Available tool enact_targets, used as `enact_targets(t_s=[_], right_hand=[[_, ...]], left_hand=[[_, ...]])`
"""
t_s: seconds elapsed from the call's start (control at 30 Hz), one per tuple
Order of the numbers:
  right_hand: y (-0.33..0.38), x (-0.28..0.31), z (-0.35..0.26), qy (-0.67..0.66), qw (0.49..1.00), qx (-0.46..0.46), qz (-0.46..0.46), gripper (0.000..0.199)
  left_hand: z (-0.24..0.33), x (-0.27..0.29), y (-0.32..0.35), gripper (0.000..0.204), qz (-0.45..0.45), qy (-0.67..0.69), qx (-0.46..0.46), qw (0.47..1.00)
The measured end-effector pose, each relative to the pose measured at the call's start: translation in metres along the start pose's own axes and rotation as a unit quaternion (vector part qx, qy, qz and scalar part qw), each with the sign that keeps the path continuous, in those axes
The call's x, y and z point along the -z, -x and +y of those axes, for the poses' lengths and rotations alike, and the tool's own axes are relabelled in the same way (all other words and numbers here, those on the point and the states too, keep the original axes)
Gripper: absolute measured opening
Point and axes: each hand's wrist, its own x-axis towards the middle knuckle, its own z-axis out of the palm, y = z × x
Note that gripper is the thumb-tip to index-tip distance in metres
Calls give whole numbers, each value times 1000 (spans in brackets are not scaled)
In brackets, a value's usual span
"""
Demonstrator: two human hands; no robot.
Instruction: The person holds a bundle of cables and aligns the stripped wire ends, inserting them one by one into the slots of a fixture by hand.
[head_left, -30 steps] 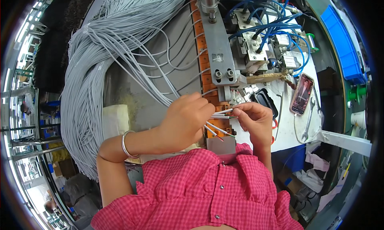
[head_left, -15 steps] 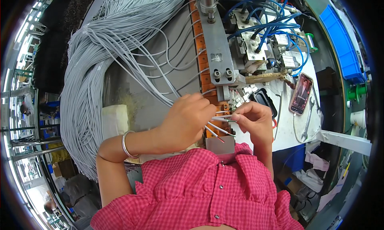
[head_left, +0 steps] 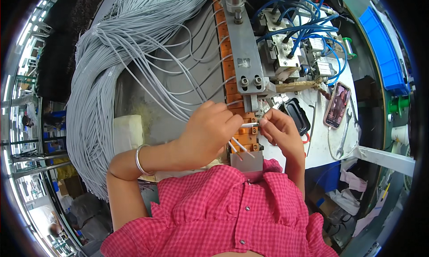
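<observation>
My left hand [head_left: 210, 129] is closed around several grey cables [head_left: 172, 108], whose white wire ends [head_left: 238, 144] stick out past the fingers toward the right. Two of these ends hang below the hand, with reddish tips. Another white wire end reaches across an orange block fixture [head_left: 235, 96] to my right hand [head_left: 280, 129]. There the thumb and forefinger are pinched together at the wire's tip; the tip itself is hidden. Both hands are just above the near end of the fixture.
A thick bundle of grey cables [head_left: 91, 118] covers the table's left side. Beyond my hands stands a metal press arm [head_left: 243, 62] with blue air hoses [head_left: 304, 31]. On the right are a black tray [head_left: 296, 116], a phone [head_left: 337, 106], a wrench [head_left: 345, 134] and a blue bin [head_left: 383, 47].
My right hand has moved slightly up and left, pinching nearer the fixture. The wire ends have shifted left in my left hand, and fewer show below it.
</observation>
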Motion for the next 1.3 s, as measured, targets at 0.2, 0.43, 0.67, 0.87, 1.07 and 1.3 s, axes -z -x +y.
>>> enact_targets(t_s=[0.2, 0.43, 0.67, 0.87, 1.07, 1.3], right_hand=[[0, 2, -5, -24, 998, -54, -37, 13], [-4, -1, 0, -6, 1000, 2, -30, 13], [3, -6, -1, 14, 1000, 7, 1, 13], [0, -3, -4, 19, 999, -4, -25, 14], [5, -9, -4, -8, 1000, 2, 19, 15], [0, 0, -2, 20, 1000, -18, -11, 13]], left_hand=[[0, -5, 3, 24, -40, -22, -12, 999], [4, 0, 4, 24, -26, -24, -3, 999], [1, -5, 5, 20, -35, -33, -22, 999], [1, -4, 5, 19, -24, -29, -22, 999], [-1, -8, 5, 18, -18, -43, -31, 998], [0, -7, 5, 16, -23, -45, -33, 998]])
